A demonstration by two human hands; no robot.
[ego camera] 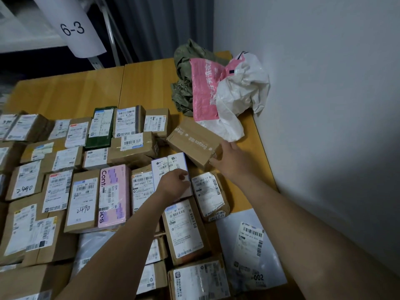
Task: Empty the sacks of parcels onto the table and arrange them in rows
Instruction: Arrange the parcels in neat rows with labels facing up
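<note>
Several labelled cardboard parcels lie in rows on the wooden table (147, 83). My left hand (173, 184) grips the lower edge of a pale lilac box (168, 164) in the middle of the rows. My right hand (231, 161) holds the near end of a brown taped carton (192, 141), which lies skewed at the right end of the back rows. A pink box (114, 195) lies left of my left hand. A crumpled pink-and-white sack (225, 94) and a green sack (186, 68) lie slack at the table's far right corner.
A white wall (324, 105) runs along the table's right edge. A grey flat mailer (251, 245) lies at the near right. Bare wood shows at the back left. A white sign marked 6-3 (73, 29) hangs behind the table, before dark curtains.
</note>
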